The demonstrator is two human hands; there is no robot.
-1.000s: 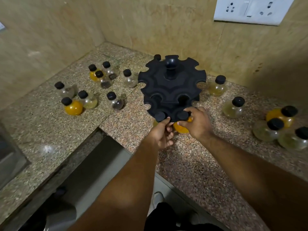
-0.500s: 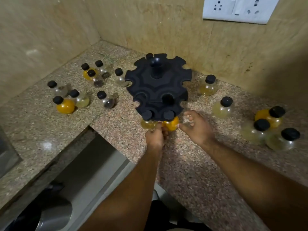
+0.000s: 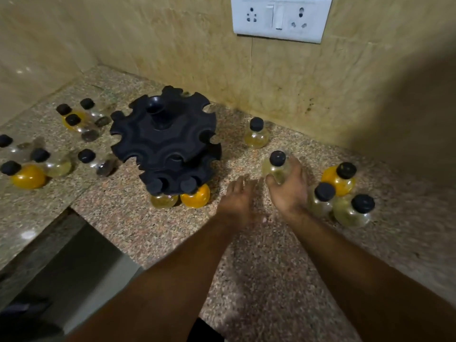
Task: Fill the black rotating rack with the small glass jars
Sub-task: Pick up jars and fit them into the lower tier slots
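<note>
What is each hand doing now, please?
Left hand: open, holding nothing.
Right hand: closed around a pale yellow jar.

My left hand (image 3: 237,197) hangs flat, fingers relaxed; beside it my right hand (image 3: 288,193) curls round a small jar (image 3: 276,169)

Dim, warm yellowish light fills the corner. A broad soft shadow darkens the wall (image 3: 407,107) at the right, and the black rack (image 3: 165,141) shows almost no surface detail. A small glare spot sits on the worktop (image 3: 28,234) at the left. Motion blur smears the left hand (image 3: 237,198) and the far-left jars (image 3: 28,176). The right hand (image 3: 288,193), gripping a pale jar (image 3: 276,166), looks slightly crisper. Wide-angle distortion stretches the forearms at the bottom edge.
</note>
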